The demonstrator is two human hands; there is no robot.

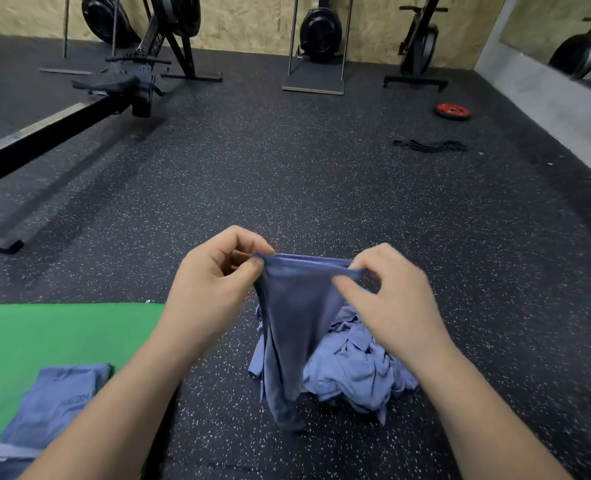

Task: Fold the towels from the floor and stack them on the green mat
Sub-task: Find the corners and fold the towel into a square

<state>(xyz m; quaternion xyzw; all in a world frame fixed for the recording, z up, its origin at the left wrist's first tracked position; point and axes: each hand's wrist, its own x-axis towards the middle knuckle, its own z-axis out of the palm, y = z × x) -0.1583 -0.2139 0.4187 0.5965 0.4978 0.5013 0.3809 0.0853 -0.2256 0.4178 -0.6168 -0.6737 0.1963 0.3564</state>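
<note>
Both hands, left hand [214, 271] and right hand [387, 289], pinch the top edge of the blue towel [294, 323], which hangs above the unfolded pile [353, 362]. Folding has just started, I think; next it needs halving, then placing on the green mat [55, 334], lower left of the grip, beside the folded towel [55, 403].

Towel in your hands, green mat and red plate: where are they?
Towel [294, 306]: head view, its hanging middle.
Green mat [45, 334]: head view, bare top.
Red plate [452, 110]: head view, top face.
</note>
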